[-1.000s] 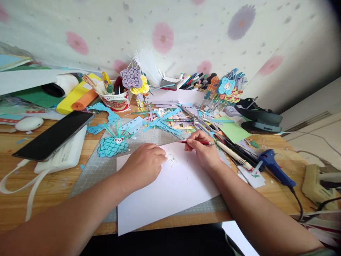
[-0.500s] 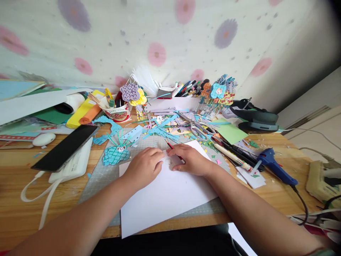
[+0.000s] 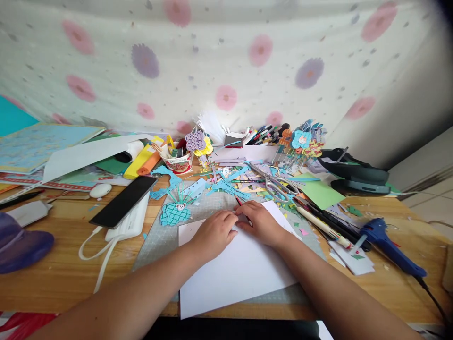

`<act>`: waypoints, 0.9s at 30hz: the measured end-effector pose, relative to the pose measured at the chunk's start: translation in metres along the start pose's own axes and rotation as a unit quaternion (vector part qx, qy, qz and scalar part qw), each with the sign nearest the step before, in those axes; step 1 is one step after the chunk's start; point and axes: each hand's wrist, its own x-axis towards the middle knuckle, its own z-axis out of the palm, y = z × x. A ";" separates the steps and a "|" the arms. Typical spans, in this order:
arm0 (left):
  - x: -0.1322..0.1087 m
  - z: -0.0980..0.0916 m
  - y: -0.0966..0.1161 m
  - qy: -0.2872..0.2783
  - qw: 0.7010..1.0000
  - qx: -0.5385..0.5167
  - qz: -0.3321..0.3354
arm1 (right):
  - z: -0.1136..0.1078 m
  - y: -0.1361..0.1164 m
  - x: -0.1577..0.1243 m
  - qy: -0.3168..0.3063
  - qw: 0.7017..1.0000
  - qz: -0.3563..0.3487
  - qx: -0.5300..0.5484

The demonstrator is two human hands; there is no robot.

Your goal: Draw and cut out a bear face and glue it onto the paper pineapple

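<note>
A white sheet of paper (image 3: 237,278) lies on the grey cutting mat (image 3: 155,245). My left hand (image 3: 216,233) rests on its upper part with fingers bent and bunched together; whatever is under the fingertips is hidden. Right beside it, my right hand (image 3: 261,222) is closed around a red and dark pencil (image 3: 238,201), of which only a short piece shows. The fingertips of both hands nearly meet. Left of the paper, on the mat, is a teal woven paper piece (image 3: 175,214) with a small animal face and green strips on top.
Paper scraps (image 3: 230,184) and scissors (image 3: 274,182) lie behind the mat. To the right are pens (image 3: 323,224) and a blue glue gun (image 3: 391,245). A phone (image 3: 123,200) rests on a white power bank (image 3: 130,219) at left, near a purple hat-like object (image 3: 23,243).
The view has swung left and upward, bringing the purple object into sight. My hands are closer together, and less of the pencil shows. The paper stays on the mat.
</note>
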 end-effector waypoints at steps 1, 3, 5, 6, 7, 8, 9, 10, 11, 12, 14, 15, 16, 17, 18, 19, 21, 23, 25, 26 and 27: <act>0.000 0.000 -0.001 0.001 1.000 -0.001 -0.008 | 0.001 0.000 0.001 0.004 1.000 0.002 -0.001; 0.000 0.000 -0.005 0.003 1.000 0.001 -0.028 | 0.002 0.001 0.001 0.012 1.000 0.005 0.002; 0.000 -0.002 -0.011 0.003 0.999 0.006 -0.048 | 0.002 0.002 0.000 0.020 1.000 0.010 0.010; 0.001 -0.003 -0.014 0.002 0.998 0.009 -0.058 | 0.001 0.002 0.000 0.024 0.999 0.014 0.018; 0.001 -0.004 -0.017 -0.001 0.998 0.011 -0.066 | 0.001 0.002 -0.001 0.029 0.999 0.019 0.027; 0.002 -0.005 -0.020 -0.004 0.997 0.013 -0.073 | 0.000 0.002 -0.002 0.033 0.998 0.025 0.037; 0.003 -0.006 -0.023 -0.007 0.997 0.015 -0.078 | -0.001 0.003 -0.002 0.036 0.998 0.030 0.047; 0.004 -0.006 -0.025 -0.010 0.996 0.015 -0.082 | -0.001 0.003 -0.003 0.037 0.997 0.033 0.055; 0.005 -0.006 -0.027 -0.013 0.996 0.015 -0.084 | -0.002 0.003 -0.003 0.036 0.997 0.034 0.060; 0.006 -0.006 -0.029 -0.015 0.996 0.015 -0.085 | -0.002 0.003 -0.003 0.034 0.997 0.032 0.062; 0.008 -0.007 -0.031 -0.019 0.996 0.016 -0.086 | -0.003 0.003 -0.003 0.030 0.997 0.026 0.063; 0.008 -0.008 -0.032 -0.020 0.996 0.017 -0.086 | -0.004 0.003 -0.003 0.029 0.997 0.024 0.064; 0.009 -0.008 -0.032 -0.021 0.996 0.018 -0.086 | -0.004 0.002 -0.003 0.029 0.997 0.022 0.065; 0.009 -0.008 -0.033 -0.023 0.996 0.019 -0.087 | -0.005 0.002 -0.004 0.028 0.997 0.021 0.068; 0.009 -0.009 -0.033 -0.024 0.996 0.019 -0.087 | -0.005 0.001 -0.004 0.027 0.997 0.020 0.070; 0.010 -0.009 -0.033 -0.026 0.996 0.018 -0.087 | -0.006 0.001 -0.004 0.026 0.997 0.020 0.074; 0.010 -0.009 -0.033 -0.027 0.996 0.015 -0.084 | -0.006 0.000 -0.005 0.027 0.996 0.023 0.082; 0.009 -0.008 -0.032 -0.025 0.997 0.006 -0.080 | -0.006 -0.002 -0.006 0.029 0.996 0.025 0.087; 0.009 -0.007 -0.030 -0.018 0.997 -0.008 -0.075 | -0.005 -0.003 -0.005 0.030 0.996 0.024 0.086; 0.009 -0.006 -0.029 -0.013 0.997 -0.018 -0.072 | -0.005 -0.003 -0.005 0.029 0.996 0.023 0.085; 0.009 -0.005 -0.028 -0.008 0.997 -0.030 -0.070 | -0.004 -0.004 -0.005 0.030 0.996 0.023 0.085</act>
